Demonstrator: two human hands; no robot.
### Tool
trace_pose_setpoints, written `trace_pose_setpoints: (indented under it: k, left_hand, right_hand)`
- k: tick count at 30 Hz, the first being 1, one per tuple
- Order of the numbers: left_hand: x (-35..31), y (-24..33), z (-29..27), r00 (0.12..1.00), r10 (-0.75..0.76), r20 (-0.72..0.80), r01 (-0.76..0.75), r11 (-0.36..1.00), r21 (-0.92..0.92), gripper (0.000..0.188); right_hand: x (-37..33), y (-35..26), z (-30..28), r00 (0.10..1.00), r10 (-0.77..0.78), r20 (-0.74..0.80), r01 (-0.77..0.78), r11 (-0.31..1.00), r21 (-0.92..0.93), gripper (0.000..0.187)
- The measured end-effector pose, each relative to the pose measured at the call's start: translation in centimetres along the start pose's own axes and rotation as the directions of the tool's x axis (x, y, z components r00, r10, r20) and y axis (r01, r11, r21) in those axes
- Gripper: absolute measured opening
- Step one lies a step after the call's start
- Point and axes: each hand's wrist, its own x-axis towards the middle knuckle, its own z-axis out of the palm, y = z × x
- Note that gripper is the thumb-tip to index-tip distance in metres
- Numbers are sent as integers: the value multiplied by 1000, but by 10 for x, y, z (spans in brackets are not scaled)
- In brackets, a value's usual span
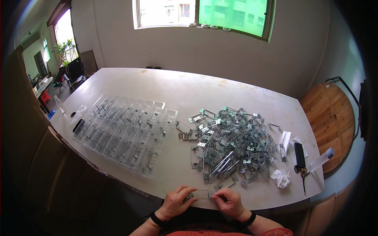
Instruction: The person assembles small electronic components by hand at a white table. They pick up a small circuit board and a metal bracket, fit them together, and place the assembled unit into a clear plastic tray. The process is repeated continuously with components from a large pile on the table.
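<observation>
Close to the table's near edge, my left hand [176, 202] and my right hand [230, 202] hold a small metal bracket frame [202, 191] between them. It has thin long rods and a plate at each end. My left fingers close on its left end, while my right fingers pinch the right end. Just beyond them lies a similar loose bracket [227, 183], in front of a large heap of metal bracket pieces [232, 141]. To the left sit overlapping clear plastic trays [162, 137], their compartments filled with several of these pieces.
Right of the heap on the white table [165, 84] are crumpled tissue [280, 178], a black key case [299, 155] and a clear bottle [321, 160]. Beside the trays lie a dark oblong object [78, 126] and a plastic bag [80, 112]. A round wooden tabletop [330, 122] leans at right.
</observation>
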Motion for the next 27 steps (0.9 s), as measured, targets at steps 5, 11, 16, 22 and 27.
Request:
trace_pose_setpoints:
  k: [5,11,16,22,27]
  left_hand:
    - [1,3,-2,1000,-12,3,12,1000,-15,40]
    - [1,5,-4,998,-41,46,41,999,4,41]
    - [1,6,-4,998,-43,44,43,999,3,40]
    - [4,11,-9,994,-53,92,54,998,-10,40]
    - [11,20,-11,986,-75,152,80,996,-26,42]
  right_hand:
    - [2,-2,-1,1000,-11,1,11,1000,-14,12]
    - [1,-1,-1,1000,-10,6,10,1000,-19,12]
    - [-2,-2,-2,1000,26,-8,-26,999,-23,11]
    - [-1,0,-1,997,73,34,-77,987,143,11]
    - [0,3,-1,994,93,55,-100,986,135,16]
